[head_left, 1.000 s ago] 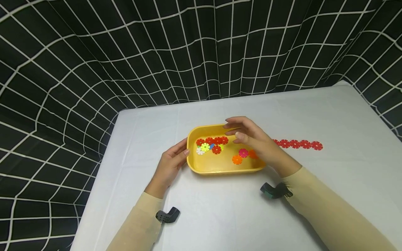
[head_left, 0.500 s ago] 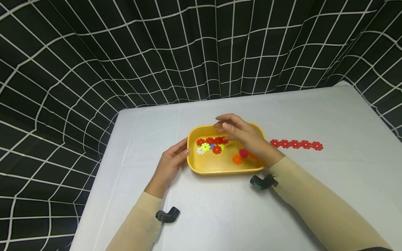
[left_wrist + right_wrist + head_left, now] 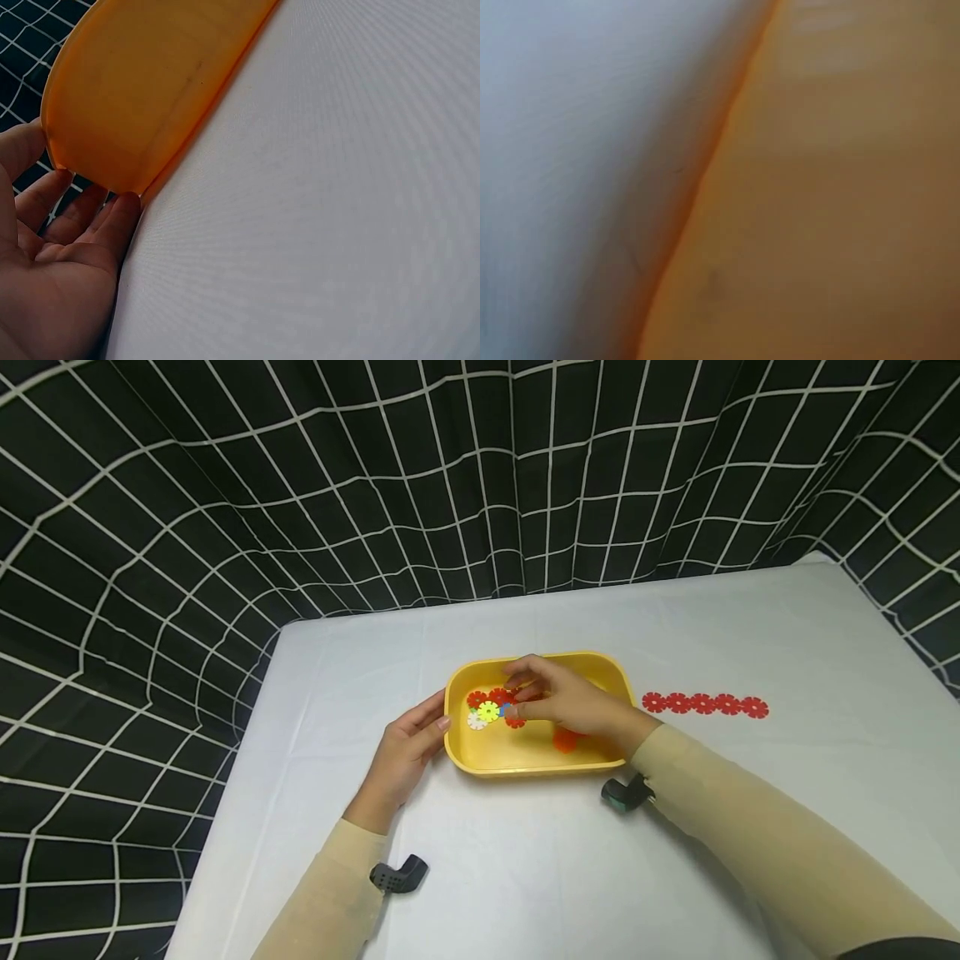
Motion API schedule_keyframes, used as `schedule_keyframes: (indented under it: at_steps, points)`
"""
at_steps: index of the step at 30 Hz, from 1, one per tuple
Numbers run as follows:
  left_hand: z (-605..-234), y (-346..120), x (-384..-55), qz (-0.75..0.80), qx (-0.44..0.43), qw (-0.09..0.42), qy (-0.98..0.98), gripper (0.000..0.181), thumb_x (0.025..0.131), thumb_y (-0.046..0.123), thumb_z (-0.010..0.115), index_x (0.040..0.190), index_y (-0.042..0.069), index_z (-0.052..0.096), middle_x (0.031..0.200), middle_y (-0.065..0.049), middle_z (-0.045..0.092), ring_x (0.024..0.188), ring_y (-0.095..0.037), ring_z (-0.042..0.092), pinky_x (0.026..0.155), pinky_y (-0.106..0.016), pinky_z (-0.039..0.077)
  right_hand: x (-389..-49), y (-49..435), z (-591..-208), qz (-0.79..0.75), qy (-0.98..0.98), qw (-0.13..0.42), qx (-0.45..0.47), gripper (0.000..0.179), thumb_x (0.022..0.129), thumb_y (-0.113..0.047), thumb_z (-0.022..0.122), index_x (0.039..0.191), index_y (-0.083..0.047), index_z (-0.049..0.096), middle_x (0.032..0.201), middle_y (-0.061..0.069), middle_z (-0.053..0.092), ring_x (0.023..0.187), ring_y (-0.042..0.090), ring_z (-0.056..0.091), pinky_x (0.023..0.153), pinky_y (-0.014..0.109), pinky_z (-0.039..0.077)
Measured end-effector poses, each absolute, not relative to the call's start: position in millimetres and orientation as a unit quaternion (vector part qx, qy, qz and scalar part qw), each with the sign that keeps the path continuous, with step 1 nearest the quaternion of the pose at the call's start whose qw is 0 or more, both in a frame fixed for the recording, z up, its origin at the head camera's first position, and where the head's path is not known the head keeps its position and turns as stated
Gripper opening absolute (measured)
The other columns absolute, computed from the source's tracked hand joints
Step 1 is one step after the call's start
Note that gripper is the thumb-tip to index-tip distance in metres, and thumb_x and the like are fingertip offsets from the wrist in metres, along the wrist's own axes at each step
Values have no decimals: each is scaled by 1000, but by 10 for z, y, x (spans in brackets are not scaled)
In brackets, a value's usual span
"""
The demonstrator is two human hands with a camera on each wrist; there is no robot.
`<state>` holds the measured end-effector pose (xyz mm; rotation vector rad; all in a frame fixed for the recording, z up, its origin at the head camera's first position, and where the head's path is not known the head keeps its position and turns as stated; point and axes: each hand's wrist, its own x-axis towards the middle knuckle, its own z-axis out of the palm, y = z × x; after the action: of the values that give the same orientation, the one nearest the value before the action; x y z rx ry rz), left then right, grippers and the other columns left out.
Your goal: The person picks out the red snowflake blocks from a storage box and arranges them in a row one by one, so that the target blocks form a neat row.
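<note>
R hand (image 3: 566,697): fingers bent in tray (image 3: 487,752), thumb at blue pc (image 3: 504,712); holding or not, can't tell
L hand (image 3: 408,745): grips tray's L end
Yellow pc (image 3: 488,711): in tray, just L of R thumb
Red chain (image 3: 702,703): on table (image 3: 510,868), R of tray, axis L–R

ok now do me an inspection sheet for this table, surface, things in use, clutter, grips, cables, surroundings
Surface: white cloth, faintly creased.
Things in use: yellow tray on the cloth, with red, yellow, white, blue and orange flower pieces inside; row of five red pieces on the cloth, right of the tray.
Clutter: nothing seen.
Grips: left grip holds the tray's left end; right grip is over the pieces inside the tray, and whether it pinches one cannot be told.
Cables: nothing seen.
Surroundings: dark curtain with white grid lines, behind the table and at both sides.
</note>
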<state>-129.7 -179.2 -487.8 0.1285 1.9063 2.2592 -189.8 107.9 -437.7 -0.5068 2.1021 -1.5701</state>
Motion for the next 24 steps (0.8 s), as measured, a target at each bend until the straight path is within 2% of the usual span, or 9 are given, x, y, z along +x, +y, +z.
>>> schedule_keyframes:
  at_steps: [5,13,24]
  points:
    - [-4878,-1786,-1297,760,51,89,642,51,110,6,66,159,3,54,159,-13,55,147,-28,52,112,-38,51,-1899,1061,-4411,-546,780,238,-191,62,97,-11,85,151,-3,56,141,15,62,127,35,60,112,50,50]
    - [-4860,-1782,-1291,765,51,88,636,49,110,5,65,158,3,56,159,-12,57,146,-27,53,113,-38,51,-1890,1029,-4436,-488,820,215,-209,47,95,3,82,138,-3,65,136,12,66,125,34,58,115,48,49]
    - [-4878,-1795,-1294,766,50,88,635,51,109,5,66,159,2,55,159,-13,56,147,-28,52,113,-38,51,-1872,943,-4479,-423,862,196,-199,34,94,7,82,122,-7,71,121,4,66,116,28,57,107,41,53]
